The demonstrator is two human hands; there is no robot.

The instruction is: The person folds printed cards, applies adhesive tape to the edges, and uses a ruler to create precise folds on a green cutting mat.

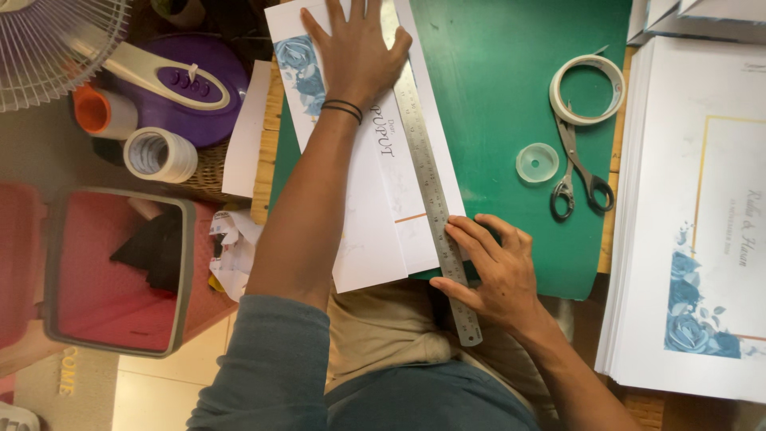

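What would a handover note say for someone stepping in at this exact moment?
Left hand: flat, fingers spread, pressing the far end of the white printed card and the metal ruler.
Right hand: fingers steadying the ruler's near end; it holds no tool.
Things: the card lies on the green cutting mat, with the ruler lengthwise along its right part. Scissors, a tape roll and a small clear disc sit on the mat to the right. A stack of printed sheets lies further right.
Done: ruler lined up on the card.
Left: no cut or fold shows along the ruler yet.
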